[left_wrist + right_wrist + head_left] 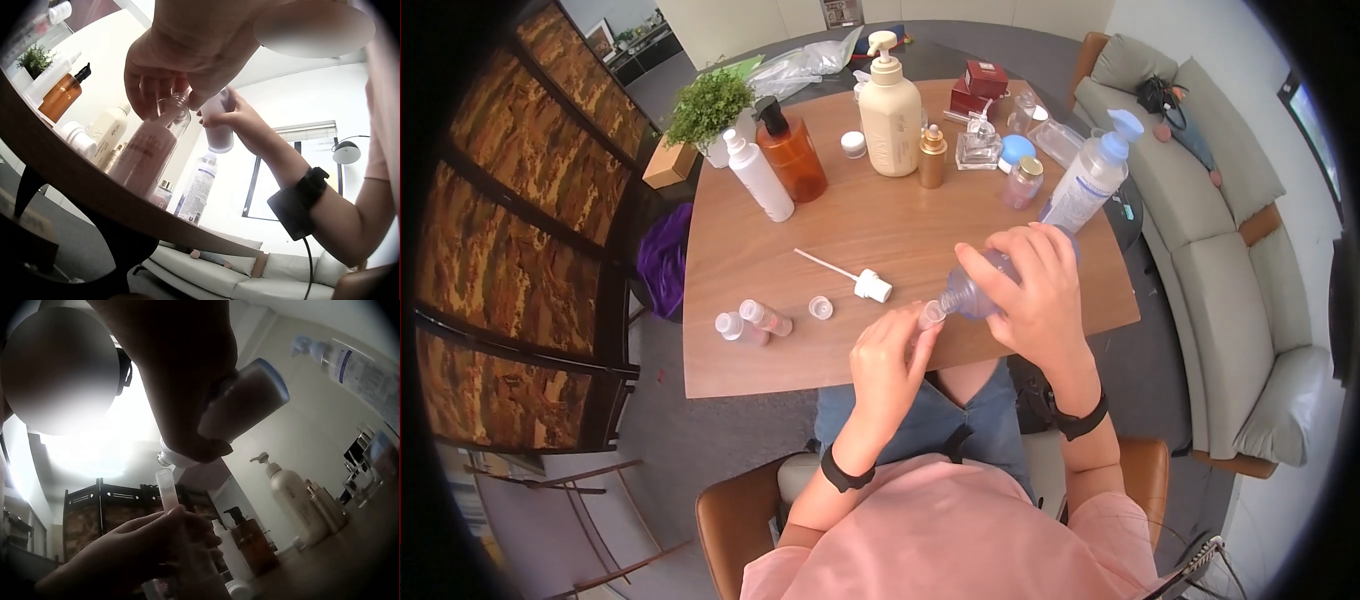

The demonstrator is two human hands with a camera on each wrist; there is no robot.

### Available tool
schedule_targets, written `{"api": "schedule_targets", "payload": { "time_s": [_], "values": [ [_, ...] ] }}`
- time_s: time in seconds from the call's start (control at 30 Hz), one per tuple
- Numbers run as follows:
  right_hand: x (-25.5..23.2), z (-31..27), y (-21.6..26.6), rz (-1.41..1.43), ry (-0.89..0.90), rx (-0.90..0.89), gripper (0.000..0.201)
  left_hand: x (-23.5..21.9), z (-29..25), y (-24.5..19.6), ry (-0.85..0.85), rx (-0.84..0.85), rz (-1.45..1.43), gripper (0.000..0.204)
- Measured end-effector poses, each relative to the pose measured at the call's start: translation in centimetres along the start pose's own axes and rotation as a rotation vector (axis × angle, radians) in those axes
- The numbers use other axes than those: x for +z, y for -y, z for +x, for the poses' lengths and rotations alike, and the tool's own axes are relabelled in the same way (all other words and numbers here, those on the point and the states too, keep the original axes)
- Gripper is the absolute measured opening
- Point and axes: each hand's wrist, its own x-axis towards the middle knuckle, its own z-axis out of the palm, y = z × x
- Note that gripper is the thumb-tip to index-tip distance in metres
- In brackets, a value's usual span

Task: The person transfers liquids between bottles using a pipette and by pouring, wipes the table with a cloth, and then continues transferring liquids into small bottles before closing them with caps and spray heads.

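Observation:
My left hand (885, 358) holds a small clear bottle (144, 159) near its neck, at the table's front edge. Faint lettering and a pinkish tint show on its side in the left wrist view. Its open mouth faces up. From the right, my right hand (1040, 290) grips a larger translucent lavender bottle (970, 291), tipped so its threaded neck points down at the small bottle's mouth. In the right wrist view this lavender bottle (250, 403) slants above the left hand (134, 547). A white pump head (872, 287) with a thin dip tube lies just beyond the hands.
Two small capped bottles (766, 318) and a clear cap (821, 307) are at the table's left front. Along the back stand a cream pump bottle (890, 125), an amber bottle (798, 160), a white bottle (758, 180) and a gold bottle (932, 160). A blue-topped pump bottle (1090, 180) stands right.

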Motion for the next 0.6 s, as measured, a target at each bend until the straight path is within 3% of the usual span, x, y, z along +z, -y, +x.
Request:
{"api": "schedule_targets", "payload": {
  "time_s": [0.2, 0.6],
  "values": [
    [0.09, 0.31, 0.11, -0.050, -0.004, -0.029, 0.044, -0.18, 0.11, -0.23, 0.006, 0.014, 0.014, 0.021],
    [0.07, 0.32, -0.14, -0.097, -0.033, -0.062, 0.042, -0.13, 0.13, -0.27, -0.002, 0.022, 0.008, 0.021]
  ]
}}
